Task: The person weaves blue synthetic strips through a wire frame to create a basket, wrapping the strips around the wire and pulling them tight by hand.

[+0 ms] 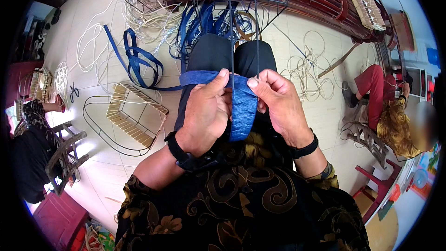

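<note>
Blue weaving strip (241,107) is being pinched at its top edge by left hand (206,111) and right hand (278,104), both closed on it, against thin wire frame (231,28) over the lap.

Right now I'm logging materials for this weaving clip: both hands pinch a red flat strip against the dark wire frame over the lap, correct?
Not quite. The strip is blue, not red. The head view shows the left hand and right hand both pinching that flat strip against the dark wire frame over the lap, as you said.
</note>
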A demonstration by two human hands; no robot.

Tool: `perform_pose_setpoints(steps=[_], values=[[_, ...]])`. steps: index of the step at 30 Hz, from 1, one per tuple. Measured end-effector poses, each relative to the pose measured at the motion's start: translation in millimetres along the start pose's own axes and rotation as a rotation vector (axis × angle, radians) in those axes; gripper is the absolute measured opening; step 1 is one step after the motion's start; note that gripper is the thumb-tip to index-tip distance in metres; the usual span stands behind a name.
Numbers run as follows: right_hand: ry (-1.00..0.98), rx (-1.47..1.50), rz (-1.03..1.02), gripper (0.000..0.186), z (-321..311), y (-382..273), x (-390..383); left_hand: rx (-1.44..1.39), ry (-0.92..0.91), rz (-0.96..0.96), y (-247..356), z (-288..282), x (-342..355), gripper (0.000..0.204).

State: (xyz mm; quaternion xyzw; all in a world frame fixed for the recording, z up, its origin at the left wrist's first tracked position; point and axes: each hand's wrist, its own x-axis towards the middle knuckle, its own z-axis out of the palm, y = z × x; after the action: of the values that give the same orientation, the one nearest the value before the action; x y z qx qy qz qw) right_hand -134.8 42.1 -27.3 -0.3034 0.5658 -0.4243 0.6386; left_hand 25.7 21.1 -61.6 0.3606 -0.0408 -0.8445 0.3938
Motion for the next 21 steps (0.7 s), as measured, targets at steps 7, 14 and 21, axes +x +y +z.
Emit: perform_pose_setpoints(steps=[7,14,21], values=[[-0.084,-0.04,-0.017,0.027,-3,0,0,0.008,0.063,0.099,0,14,-8,0.035],[-0.189,-0.143,0.047,0.027,-4,-4,1,0.16,0.113,0.206,8,18,-13,0.032],[-0.254,-0.089,0.052,0.02,-4,-8,4,0.307,0.174,0.36,8,12,-21,0.026]])
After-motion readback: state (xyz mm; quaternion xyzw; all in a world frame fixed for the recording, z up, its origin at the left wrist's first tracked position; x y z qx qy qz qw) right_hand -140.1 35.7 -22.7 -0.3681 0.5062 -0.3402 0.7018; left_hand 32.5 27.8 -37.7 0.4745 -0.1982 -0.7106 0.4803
